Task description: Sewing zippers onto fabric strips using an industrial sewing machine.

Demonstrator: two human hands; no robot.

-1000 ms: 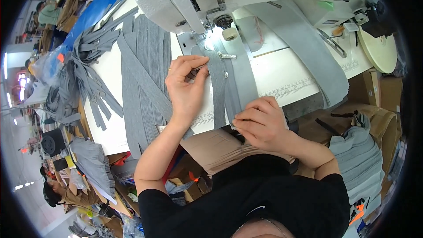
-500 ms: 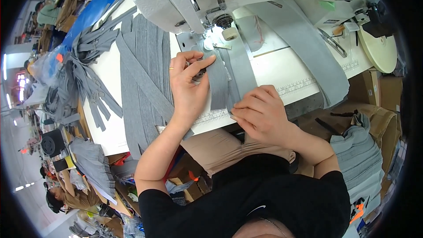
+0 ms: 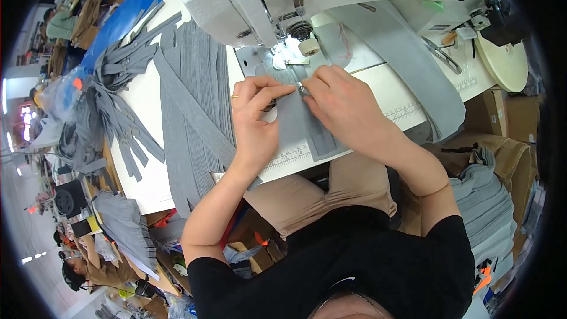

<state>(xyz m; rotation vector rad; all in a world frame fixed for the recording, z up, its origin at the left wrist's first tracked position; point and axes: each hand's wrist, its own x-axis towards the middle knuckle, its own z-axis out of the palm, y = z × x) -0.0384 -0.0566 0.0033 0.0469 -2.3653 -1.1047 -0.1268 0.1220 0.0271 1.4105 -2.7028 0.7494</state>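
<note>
Just in front of the sewing machine's needle area, both my hands work over a grey fabric strip with a narrower grey band along its right side. My left hand is closed, its thumb and forefinger meeting at the strip. A small dark thing, mostly hidden, sits under its curled fingers. My right hand pinches a small silver metal piece, which looks like a zipper pull, at the narrow band. Fingertips of both hands nearly touch there. The machine's white head stands beyond them.
Left of my hands lies a thick stack of long grey strips, with tangled strips beyond. A wide grey band hangs over the table edge at right, near metal tweezers. Folded grey fabric lies at lower right. A co-worker sits far left.
My right hand has moved up and away from me, from the strip's near end to the silver piece beside my left fingertips. My left hand has stayed nearly in place.
</note>
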